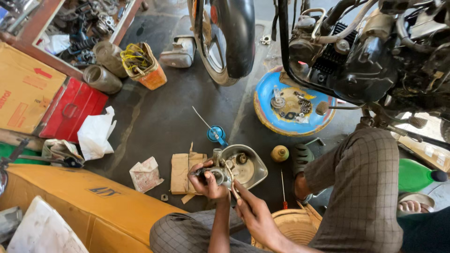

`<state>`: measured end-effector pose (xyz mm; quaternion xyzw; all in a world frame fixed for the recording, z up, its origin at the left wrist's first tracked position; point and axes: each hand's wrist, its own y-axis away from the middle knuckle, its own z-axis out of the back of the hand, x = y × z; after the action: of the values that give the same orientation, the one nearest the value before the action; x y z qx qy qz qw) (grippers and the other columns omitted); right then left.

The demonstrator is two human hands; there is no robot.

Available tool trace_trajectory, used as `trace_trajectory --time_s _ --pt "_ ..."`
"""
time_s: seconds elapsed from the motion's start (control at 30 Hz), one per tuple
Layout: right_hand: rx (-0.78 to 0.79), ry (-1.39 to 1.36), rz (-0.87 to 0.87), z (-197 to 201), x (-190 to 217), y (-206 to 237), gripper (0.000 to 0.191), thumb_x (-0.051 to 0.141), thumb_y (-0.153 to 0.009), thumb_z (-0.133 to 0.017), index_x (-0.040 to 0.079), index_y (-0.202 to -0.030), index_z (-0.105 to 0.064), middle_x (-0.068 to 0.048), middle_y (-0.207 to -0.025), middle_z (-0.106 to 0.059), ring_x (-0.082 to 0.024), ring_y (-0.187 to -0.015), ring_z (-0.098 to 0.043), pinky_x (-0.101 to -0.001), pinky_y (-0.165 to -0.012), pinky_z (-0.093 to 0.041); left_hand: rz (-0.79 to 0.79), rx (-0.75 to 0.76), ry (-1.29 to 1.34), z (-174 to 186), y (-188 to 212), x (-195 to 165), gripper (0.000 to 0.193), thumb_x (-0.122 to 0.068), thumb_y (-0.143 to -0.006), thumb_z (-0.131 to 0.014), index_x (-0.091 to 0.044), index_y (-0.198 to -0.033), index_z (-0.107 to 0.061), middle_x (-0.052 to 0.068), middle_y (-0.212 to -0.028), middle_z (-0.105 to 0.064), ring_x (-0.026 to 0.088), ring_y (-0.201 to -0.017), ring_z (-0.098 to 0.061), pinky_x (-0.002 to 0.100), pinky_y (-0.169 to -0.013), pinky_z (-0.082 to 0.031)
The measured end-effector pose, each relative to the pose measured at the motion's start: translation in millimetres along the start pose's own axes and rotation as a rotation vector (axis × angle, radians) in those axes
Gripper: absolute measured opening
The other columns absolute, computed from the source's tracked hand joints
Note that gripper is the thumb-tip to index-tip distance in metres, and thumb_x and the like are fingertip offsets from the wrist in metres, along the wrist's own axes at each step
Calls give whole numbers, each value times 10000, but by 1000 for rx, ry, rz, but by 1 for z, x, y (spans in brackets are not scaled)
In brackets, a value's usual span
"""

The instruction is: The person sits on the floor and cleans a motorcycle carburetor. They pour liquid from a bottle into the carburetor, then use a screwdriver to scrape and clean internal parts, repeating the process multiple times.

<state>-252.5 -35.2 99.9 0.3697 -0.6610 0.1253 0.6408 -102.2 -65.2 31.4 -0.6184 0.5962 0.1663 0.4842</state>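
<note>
While the left hand (208, 183) curls tight around a knobbly cast-metal carburetor (220, 171) above a dented steel bowl (251, 164), the right hand (253, 213) pinches a thin tool (233, 187) against it.

Dark oil-stained concrete floor (159, 117), daylit. Motorcycle (356, 51) up right, its front wheel (229, 37) at top centre. Red metal box (70, 110) and cardboard box (23, 89) on the left, blue round tray (267, 100) of small parts, yellow panel (93, 201) lower left.
</note>
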Motion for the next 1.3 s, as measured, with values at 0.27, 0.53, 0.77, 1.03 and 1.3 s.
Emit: trace_trajectory --time_s 0.27,0.53,0.77,1.03,1.3 --pt "144 -622 -294 29 14 -20 564 151 -1004 -559 73 -1557 -480 8 -724 -514 -71 -490 -305 -211 -400 -268 15 64 22 2 -2 -14 432 -369 -980 -679 -11 -1176 -537 139 -963 -635 268 -945 -646 420 -874 -556" --pt "14 -56 2 10 -4 1 538 82 -1009 -530 37 -1540 -458 29 -820 -532 -64 -701 -422 -219 -604 -436 -57 141 -60 1 7 -5 456 -403 -1011 -693 -5 -1170 -539 157 -1033 -619 276 -998 -638 432 -955 -541" --pt "14 149 82 19 18 -7 606 39 -986 -522 51 -1583 -420 -82 -758 -528 -89 -688 -478 -242 -624 -461 -30 151 -135 11 10 4 473 -407 -986 -700 7 -1161 -553 142 -1038 -602 251 -967 -626 425 -929 -540" --pt "-2 158 109 20 30 0 523 71 -986 -541 22 -1504 -486 -68 -699 -566 -80 -636 -456 -274 -576 -464 28 102 -108 8 11 9 487 -424 -988 -680 -1 -1181 -534 140 -1001 -635 258 -949 -635 432 -924 -538" --pt "-60 343 518 16 41 -2 461 -2 -1026 -535 -63 -1475 -449 -318 -996 -644 -261 -936 -631 -392 -736 -522 75 45 80 -2 3 10 406 -321 -980 -669 -3 -1175 -509 156 -954 -610 274 -911 -622 450 -882 -550"
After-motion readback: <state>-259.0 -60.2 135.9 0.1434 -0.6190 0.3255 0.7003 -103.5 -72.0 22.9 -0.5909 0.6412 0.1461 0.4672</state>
